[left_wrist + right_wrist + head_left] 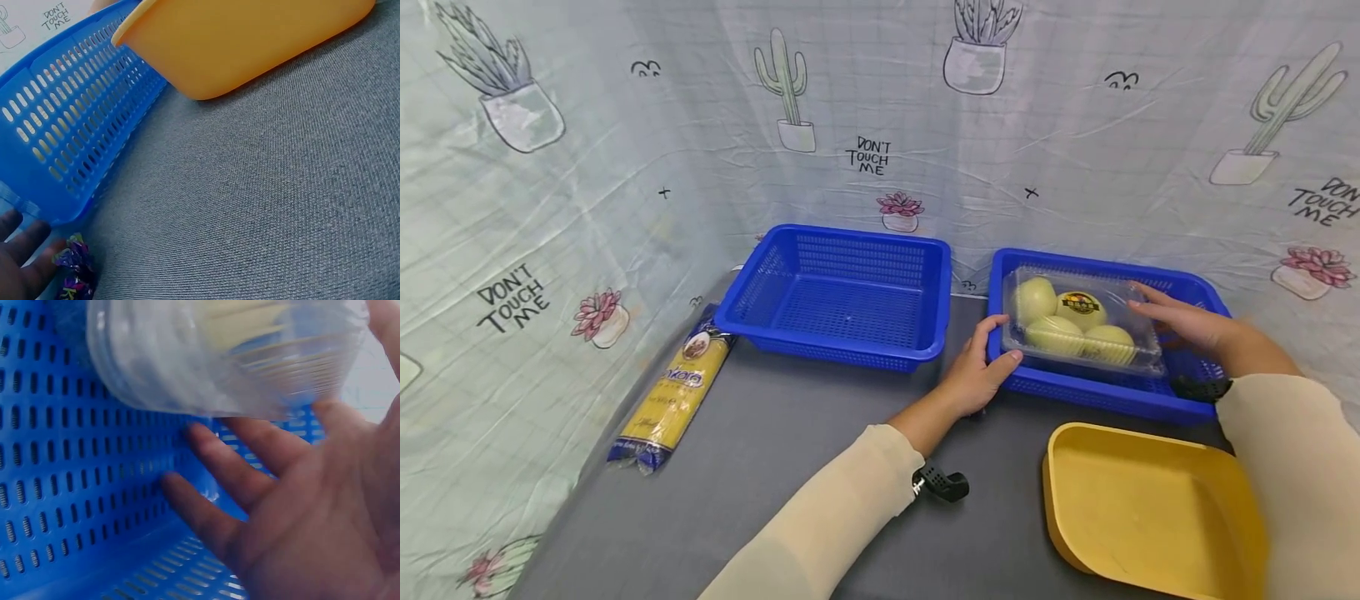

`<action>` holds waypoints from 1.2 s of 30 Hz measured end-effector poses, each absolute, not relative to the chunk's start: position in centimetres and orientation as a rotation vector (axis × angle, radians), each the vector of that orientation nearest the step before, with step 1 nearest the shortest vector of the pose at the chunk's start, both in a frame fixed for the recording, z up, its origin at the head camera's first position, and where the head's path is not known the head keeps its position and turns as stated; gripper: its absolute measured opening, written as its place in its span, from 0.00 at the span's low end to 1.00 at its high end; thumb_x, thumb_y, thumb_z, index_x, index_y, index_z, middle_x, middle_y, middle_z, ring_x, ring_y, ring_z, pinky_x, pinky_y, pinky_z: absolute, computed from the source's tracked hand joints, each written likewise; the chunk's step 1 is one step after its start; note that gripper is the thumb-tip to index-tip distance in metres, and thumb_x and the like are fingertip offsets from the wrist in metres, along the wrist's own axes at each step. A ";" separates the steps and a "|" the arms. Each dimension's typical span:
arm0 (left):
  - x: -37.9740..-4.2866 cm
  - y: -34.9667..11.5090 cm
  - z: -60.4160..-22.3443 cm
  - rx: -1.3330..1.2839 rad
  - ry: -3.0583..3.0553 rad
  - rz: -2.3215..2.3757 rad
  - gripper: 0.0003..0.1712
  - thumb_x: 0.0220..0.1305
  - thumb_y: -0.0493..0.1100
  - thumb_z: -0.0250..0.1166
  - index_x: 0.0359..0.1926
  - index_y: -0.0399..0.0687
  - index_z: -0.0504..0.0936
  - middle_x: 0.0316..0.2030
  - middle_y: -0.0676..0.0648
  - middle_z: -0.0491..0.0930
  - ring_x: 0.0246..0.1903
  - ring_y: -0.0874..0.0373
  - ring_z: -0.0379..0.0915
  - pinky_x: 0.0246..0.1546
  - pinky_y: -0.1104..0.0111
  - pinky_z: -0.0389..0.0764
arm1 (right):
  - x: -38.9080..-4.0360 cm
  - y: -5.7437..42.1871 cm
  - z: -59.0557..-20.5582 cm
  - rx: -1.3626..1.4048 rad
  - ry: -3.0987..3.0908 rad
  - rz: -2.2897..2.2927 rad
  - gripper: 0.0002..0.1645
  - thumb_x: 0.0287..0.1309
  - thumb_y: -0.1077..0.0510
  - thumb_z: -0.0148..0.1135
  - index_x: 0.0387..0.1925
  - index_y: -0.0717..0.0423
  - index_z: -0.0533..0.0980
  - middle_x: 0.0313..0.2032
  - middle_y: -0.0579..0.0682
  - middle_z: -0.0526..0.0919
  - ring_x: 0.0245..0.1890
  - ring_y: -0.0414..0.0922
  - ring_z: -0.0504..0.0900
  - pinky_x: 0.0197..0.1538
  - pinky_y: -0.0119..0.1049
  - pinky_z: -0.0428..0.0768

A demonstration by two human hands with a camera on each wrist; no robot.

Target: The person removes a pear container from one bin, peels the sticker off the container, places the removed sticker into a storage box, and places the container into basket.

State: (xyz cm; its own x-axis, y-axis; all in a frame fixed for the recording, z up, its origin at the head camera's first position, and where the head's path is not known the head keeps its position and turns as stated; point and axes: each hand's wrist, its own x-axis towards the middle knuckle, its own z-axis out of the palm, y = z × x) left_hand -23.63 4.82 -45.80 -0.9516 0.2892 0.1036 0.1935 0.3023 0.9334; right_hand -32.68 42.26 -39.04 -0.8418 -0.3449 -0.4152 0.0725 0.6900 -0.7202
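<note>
A clear plastic box (1138, 337) of several pale green round fruits (1052, 335) lies tilted in the right blue basket (1112, 402), a black and gold label on its lid. My left hand (976, 375) is at the basket's left edge, thumb and fingers spread beside the box's left end. Near those fingers is a small purple wrapped packet (76, 269). My right hand (1191, 323) reaches over the basket to the box's right end, fingertips at its edge. In the right wrist view, its lower fingers (231, 469) extend spread beneath the box.
A second blue basket (831, 342) stands to the left against the printed curtain (715, 167). Left of it lies a yellow and blue spaghetti packet (676, 392). The yellow tub (1150, 500) is at the front right, under my right forearm in the head view.
</note>
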 end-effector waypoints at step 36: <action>-23.9 5.4 -46.0 0.438 2.452 1.739 0.38 0.75 0.64 0.56 0.81 0.74 0.55 0.77 0.41 0.63 0.73 0.45 0.65 0.71 0.44 0.67 | -32.0 43.1 -38.9 -0.250 2.049 -1.653 0.43 0.87 0.46 0.39 0.85 0.27 0.27 0.80 0.41 0.09 0.77 0.53 0.06 0.64 0.76 0.11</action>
